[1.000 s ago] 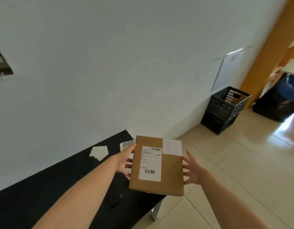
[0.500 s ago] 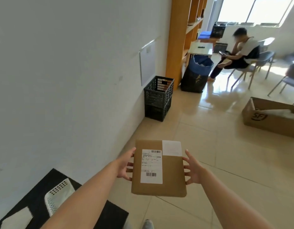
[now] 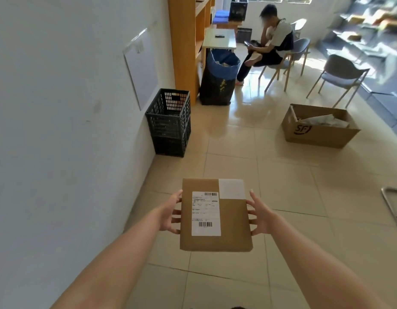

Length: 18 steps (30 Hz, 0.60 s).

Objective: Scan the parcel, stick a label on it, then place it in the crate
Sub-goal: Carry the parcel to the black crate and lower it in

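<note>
- Brown cardboard parcel, flat and rectangular, is held out in mid-air in front of the person, above the tiled floor, with its broad face turned up
- The left hand grasps the parcel's left edge, with the thumb lying along the side near the top and the fingers tucked underneath
- The right hand grasps the right edge in the same way, with the fingers spread and reaching under
- A printed shipping label with two barcodes covers the left part of the face, and a blank white label sits in the top right corner, just beside it
- The black lattice crate stands on the floor against the white wall, well ahead of the parcel and to its left; I cannot see what is inside
- A whiteboard hangs on the wall above the crate
- Past the crate are orange wooden shelves and a dark bin with a blue liner
- An open cardboard box marked SF lies on the floor to the right
- At the far end a seated person looks at a phone beside a small white table, with a grey chair nearby
</note>
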{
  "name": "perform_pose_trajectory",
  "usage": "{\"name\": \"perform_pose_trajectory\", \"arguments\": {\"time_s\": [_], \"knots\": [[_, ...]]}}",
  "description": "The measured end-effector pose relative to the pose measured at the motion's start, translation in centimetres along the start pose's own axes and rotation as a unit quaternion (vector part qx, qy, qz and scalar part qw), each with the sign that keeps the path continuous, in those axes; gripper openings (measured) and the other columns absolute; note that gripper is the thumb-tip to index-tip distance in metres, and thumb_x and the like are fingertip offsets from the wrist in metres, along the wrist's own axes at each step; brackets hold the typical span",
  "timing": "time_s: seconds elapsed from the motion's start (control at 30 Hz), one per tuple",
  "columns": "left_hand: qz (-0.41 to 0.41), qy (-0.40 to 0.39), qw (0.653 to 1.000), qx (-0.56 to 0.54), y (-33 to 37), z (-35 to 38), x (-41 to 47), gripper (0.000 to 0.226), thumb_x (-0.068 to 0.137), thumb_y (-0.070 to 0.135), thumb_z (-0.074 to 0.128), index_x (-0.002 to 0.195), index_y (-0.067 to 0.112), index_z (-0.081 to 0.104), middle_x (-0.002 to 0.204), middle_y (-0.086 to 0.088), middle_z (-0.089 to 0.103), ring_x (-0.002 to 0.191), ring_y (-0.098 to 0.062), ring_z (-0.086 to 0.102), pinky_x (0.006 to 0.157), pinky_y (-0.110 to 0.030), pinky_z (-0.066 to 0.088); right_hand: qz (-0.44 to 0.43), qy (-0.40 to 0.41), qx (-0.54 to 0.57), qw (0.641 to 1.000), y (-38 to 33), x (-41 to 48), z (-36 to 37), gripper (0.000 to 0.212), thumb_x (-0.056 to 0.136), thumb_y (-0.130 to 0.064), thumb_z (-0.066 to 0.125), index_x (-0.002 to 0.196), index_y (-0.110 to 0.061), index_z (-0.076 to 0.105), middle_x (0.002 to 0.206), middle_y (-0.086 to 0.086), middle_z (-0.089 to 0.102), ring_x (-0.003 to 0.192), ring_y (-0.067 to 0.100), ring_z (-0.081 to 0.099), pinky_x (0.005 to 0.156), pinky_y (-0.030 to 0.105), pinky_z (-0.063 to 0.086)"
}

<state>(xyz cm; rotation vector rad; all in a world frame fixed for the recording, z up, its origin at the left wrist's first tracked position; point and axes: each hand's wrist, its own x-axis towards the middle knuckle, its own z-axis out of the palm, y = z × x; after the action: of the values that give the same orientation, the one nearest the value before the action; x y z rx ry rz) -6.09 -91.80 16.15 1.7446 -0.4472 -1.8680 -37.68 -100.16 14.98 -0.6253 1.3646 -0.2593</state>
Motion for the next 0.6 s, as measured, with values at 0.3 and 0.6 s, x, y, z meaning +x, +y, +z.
{"name": "perform_pose_trajectory", "arguments": {"time_s": [0.3, 0.6], "knots": [[-0.016, -0.015, 0.999, 0.027, 11.2, 5.2, 11.0, 0.057, 0.083, 0.079, 0.052, 0.117, 0.036, 0.065, 0.128, -0.016, 0.066, 0.117, -0.034, 0.064, 0.098, -0.065, 0.052, 0.007, 0.010, 0.048, 0.999, -9.1, 8.2, -7.6, 0.083, 0.087, -0.086, 0.031, 0.151, -0.035, 0.044, 0.146, 0.006, 0.046, 0.131, 0.040, 0.045, 0.103, 0.074, 0.033], [-0.011, -0.012, 1.000, -0.005, 23.5, 12.6, 20.5, 0.056, 0.088, 0.081, 0.044, 0.121, 0.039, 0.061, 0.132, -0.015, 0.064, 0.120, -0.034, 0.060, 0.097, -0.064, 0.052, -0.005, -0.009, 0.057, 0.998, -21.4, 16.0, -17.4, 0.080, 0.088, -0.085, 0.029, 0.152, -0.040, 0.041, 0.140, 0.000, 0.045, 0.126, 0.033, 0.045, 0.109, 0.074, 0.031]]}}
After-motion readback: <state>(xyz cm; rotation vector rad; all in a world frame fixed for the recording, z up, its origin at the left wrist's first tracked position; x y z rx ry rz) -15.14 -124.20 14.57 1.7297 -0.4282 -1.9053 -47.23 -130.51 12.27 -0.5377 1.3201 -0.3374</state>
